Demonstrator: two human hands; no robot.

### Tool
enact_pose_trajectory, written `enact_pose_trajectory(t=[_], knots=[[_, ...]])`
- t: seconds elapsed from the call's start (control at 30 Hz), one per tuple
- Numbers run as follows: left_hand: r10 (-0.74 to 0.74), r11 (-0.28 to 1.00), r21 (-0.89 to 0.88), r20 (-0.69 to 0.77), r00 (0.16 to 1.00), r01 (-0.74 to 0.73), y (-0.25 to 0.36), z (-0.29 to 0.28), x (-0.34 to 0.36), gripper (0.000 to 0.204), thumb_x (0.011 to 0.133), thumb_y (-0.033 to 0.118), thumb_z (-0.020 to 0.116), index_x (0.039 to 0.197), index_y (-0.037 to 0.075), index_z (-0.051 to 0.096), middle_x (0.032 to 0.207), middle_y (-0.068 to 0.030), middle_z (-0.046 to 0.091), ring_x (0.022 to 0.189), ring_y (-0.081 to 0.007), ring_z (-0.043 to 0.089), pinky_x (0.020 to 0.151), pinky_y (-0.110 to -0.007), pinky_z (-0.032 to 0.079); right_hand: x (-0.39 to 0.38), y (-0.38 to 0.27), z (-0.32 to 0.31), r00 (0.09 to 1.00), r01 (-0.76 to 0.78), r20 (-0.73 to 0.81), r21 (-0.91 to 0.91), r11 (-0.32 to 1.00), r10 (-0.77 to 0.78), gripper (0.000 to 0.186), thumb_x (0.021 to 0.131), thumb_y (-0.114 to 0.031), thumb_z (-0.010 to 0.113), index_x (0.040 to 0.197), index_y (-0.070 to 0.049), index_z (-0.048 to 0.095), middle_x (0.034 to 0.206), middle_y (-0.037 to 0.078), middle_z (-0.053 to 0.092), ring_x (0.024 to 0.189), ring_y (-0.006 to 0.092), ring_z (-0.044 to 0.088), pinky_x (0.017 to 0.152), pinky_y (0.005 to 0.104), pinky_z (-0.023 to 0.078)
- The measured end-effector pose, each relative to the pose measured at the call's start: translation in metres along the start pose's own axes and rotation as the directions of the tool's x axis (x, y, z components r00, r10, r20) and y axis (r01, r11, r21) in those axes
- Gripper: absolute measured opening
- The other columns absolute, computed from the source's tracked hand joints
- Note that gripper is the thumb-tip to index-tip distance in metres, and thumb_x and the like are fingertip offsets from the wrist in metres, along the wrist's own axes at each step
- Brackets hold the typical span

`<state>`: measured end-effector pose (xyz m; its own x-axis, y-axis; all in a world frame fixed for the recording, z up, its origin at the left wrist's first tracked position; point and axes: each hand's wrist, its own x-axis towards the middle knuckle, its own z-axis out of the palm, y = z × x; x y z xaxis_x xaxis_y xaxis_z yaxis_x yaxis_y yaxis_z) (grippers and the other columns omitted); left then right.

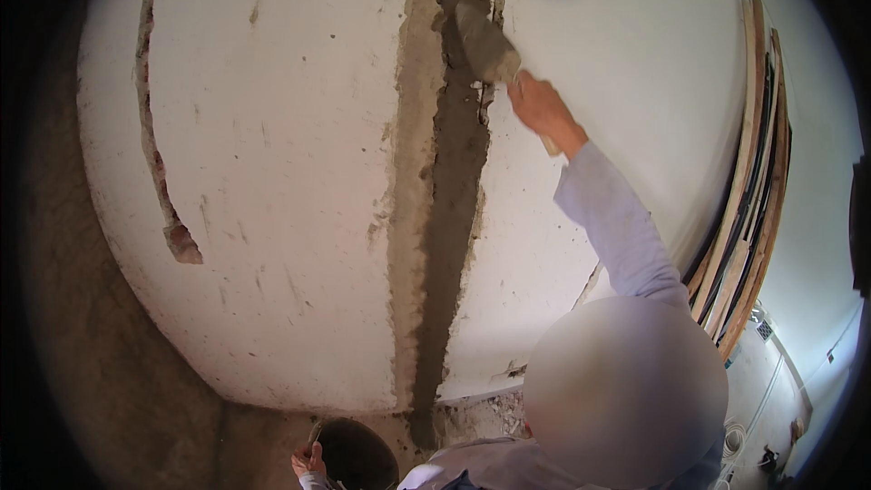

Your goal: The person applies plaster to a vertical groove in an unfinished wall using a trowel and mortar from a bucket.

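Head view: a person stands below the camera. The right hand (542, 109) is raised, its fingers clenched on the handle of a trowel (485, 44). The blade extends up and to the left of the hand, long axis diagonal, tip touching the grey mortar channel (451, 218) that runs vertically down the white wall (272, 172). The left hand (309, 461) (low, partly cropped) grasps the rim of a dark bucket (358, 458); the right hand is nearer the channel.

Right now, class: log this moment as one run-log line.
right hand: holds trowel on wet mortar strip | left hand: at dark bucket rim | surface: white wall
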<state>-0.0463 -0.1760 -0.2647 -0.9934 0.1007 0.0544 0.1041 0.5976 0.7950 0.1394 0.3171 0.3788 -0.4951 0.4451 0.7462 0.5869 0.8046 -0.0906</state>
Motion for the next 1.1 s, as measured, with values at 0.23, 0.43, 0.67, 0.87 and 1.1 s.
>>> enact_pose_trajectory(t=[0.23, 0.43, 0.67, 0.87, 1.1], knots=[[0.012, 0.999, 0.043, 0.037, 0.999, -0.013, 0.022, -0.005, -0.017, 0.053, 0.067, 0.048, 0.070, 0.071, -0.004, 0.059, 0.070, -0.0219, 0.056, 0.067, -0.0365, 0.057, 0.062, -0.047, 0.044, -0.023, -0.033, 0.050, 0.969, -0.203, 0.206, 0.350, 0.915, 0.136, 0.034, 0.094, -0.029, 0.041, 0.097, 0.004, 0.047, 0.077, 0.027, 0.062, 0.057, 0.0373, 0.062, 0.053, 0.0443, 0.051], [0.066, 0.998, -0.020, 0.181, 0.981, -0.063, 0.043, 0.004, -0.005, 0.051, 0.068, 0.045, 0.069, 0.078, -0.004, 0.061, 0.076, -0.0238, 0.058, 0.072, -0.0376, 0.058, 0.065, -0.047, 0.045, -0.085, -0.014, 0.130, 0.989, -0.118, 0.116, 0.217, 0.969, 0.094, 0.028, 0.093, -0.022, 0.042, 0.106, 0.003, 0.044, 0.083, 0.032, 0.060, 0.077, 0.0516, 0.057, 0.072, 0.0557, 0.045], [0.107, 0.988, -0.131, 0.160, 0.981, -0.087, 0.075, 0.005, -0.013, 0.053, 0.069, 0.046, 0.069, 0.082, -0.005, 0.062, 0.076, -0.0243, 0.058, 0.070, -0.0378, 0.057, 0.063, -0.046, 0.044, -0.153, 0.034, 0.113, 0.991, -0.045, 0.129, 0.014, 0.999, 0.042, 0.027, 0.094, -0.024, 0.043, 0.098, 0.003, 0.046, 0.074, 0.030, 0.060, 0.072, 0.0494, 0.058, 0.068, 0.0571, 0.044], [0.169, 0.985, -0.071, 0.197, 0.966, -0.157, 0.086, -0.001, -0.009, 0.046, 0.068, 0.040, 0.070, 0.074, -0.004, 0.057, 0.070, -0.0207, 0.056, 0.063, -0.0348, 0.054, 0.060, -0.045, 0.043, -0.016, -0.017, 0.042, 0.992, 0.023, -0.123, 0.131, 0.991, -0.007, 0.032, 0.094, -0.028, 0.043, 0.099, 0.003, 0.050, 0.077, 0.030, 0.061, 0.074, 0.0503, 0.057, 0.070, 0.0549, 0.045], [0.186, 0.978, -0.130, 0.183, 0.965, -0.163, 0.084, -0.009, -0.026, 0.046, 0.068, 0.038, 0.068, 0.064, -0.003, 0.049, 0.061, -0.0196, 0.050, 0.056, -0.0325, 0.049, 0.055, -0.044, 0.039, -0.073, -0.012, 0.120, 0.999, -0.049, 0.027, 0.184, 0.982, 0.045, 0.028, 0.093, -0.023, 0.044, 0.102, 0.003, 0.045, 0.080, 0.030, 0.061, 0.076, 0.0496, 0.058, 0.070, 0.0554, 0.046]])
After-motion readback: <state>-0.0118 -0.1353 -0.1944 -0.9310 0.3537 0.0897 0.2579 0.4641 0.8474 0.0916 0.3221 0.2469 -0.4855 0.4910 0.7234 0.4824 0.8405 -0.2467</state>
